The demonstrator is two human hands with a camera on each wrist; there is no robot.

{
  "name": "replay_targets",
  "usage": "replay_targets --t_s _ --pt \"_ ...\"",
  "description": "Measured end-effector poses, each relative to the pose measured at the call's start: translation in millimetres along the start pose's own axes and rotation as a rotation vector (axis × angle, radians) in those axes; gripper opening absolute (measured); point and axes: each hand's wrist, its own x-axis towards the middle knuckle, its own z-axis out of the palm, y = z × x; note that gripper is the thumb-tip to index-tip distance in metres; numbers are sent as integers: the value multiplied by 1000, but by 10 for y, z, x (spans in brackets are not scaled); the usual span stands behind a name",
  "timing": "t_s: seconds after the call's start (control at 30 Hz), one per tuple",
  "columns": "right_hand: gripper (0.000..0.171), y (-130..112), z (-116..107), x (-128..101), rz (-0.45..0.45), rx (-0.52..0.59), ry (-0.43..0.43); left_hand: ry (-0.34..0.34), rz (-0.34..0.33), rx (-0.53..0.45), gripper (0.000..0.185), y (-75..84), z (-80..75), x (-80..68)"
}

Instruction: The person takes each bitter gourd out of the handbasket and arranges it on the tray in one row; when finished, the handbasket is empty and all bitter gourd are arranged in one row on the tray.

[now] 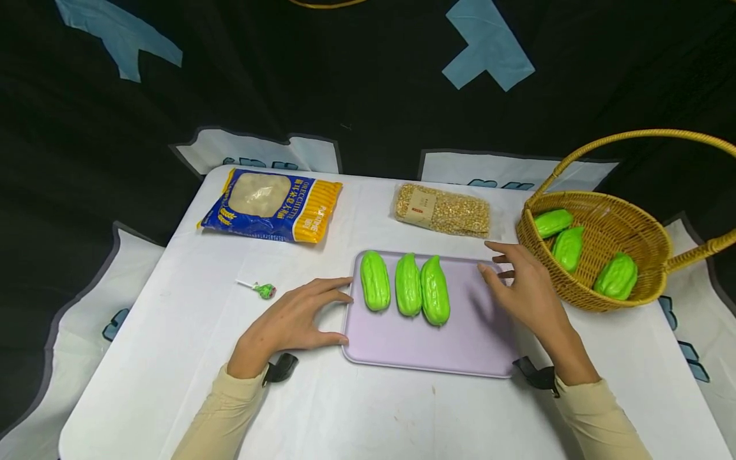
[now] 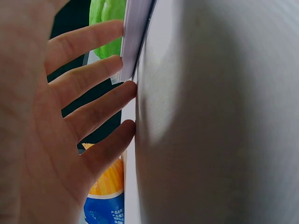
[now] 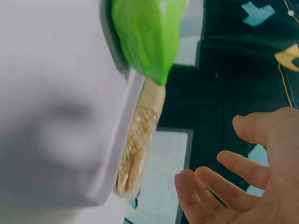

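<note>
On the lilac tray [image 1: 391, 348] lie three bright green ridged gourds, bitter-melon-like: a left one [image 1: 375, 281], a middle one [image 1: 408, 285] and a right one [image 1: 435, 291]. My left hand [image 1: 293, 317] is at the tray's left edge, its fingertips touching the rim, thumb spread apart from the fingers. Above the tray's right end hovers my right hand [image 1: 526, 291], fingers loosely bent with nothing between them. In the right wrist view that hand [image 3: 247, 182] is clear of the tray [image 3: 119, 144] and of a green gourd [image 3: 147, 37].
A wicker basket [image 1: 661, 236] at the right, with a tall handle, holds three more green gourds [image 1: 616, 276]. Behind the tray lies a clear bag of grains [image 1: 460, 212]. A blue and yellow pasta bag [image 1: 313, 211] is at the back left, a green lollipop [image 1: 265, 291] nearer.
</note>
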Motion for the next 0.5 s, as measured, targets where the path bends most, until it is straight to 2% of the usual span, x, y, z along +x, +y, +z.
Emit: replay_targets --t_s 0.5 --pt "46 263 -380 42 89 -57 67 7 1 13 70 5 -1 -3"
